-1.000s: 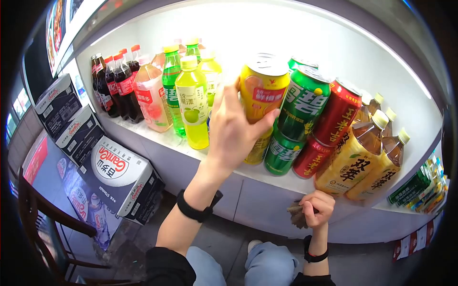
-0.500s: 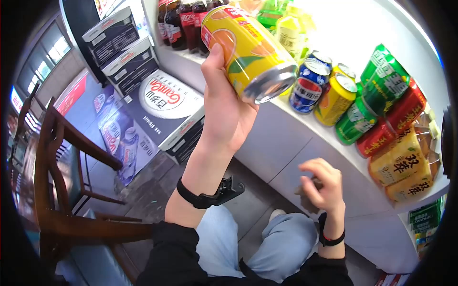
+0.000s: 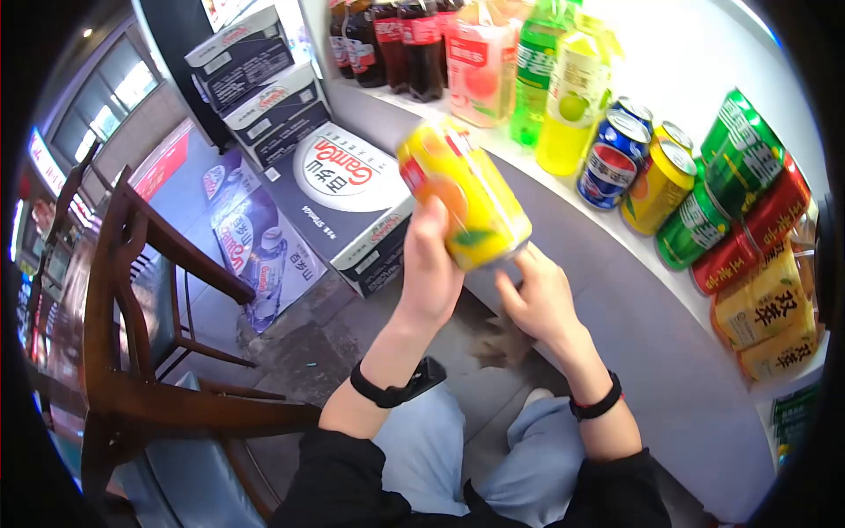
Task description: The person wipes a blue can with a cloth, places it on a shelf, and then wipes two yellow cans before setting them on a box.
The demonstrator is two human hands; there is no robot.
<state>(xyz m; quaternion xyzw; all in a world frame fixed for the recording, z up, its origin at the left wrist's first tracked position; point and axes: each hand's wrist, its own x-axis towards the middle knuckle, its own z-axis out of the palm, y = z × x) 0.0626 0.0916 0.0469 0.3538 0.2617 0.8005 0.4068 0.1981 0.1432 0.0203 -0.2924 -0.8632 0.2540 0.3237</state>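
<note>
A yellow drink can (image 3: 471,198) with orange pictures is tilted in my left hand (image 3: 431,273), the thumb lying along its side. My right hand (image 3: 541,299) is up by the lower end of the can, fingertips at or very near the rim; the can partly hides them. A grey-brown cloth (image 3: 502,341) hangs below my right hand, blurred, and seems to be held in its curled fingers. On the white shelf (image 3: 550,180) beyond stand a blue Pepsi can (image 3: 613,160), another yellow can (image 3: 657,187) and green cans (image 3: 695,224).
Cola bottles (image 3: 421,44), a pink drink pack (image 3: 475,66) and a yellow-green bottle (image 3: 572,101) line the shelf, with red cans (image 3: 726,262) and yellow packs (image 3: 761,304) rightward. Water cartons (image 3: 348,189) are stacked left. A wooden chair (image 3: 132,387) stands close at left.
My left hand has brought the can down and nearer to me. My right hand has moved up and left to the can's lower end, the cloth moving with it. The view has shifted slightly.
</note>
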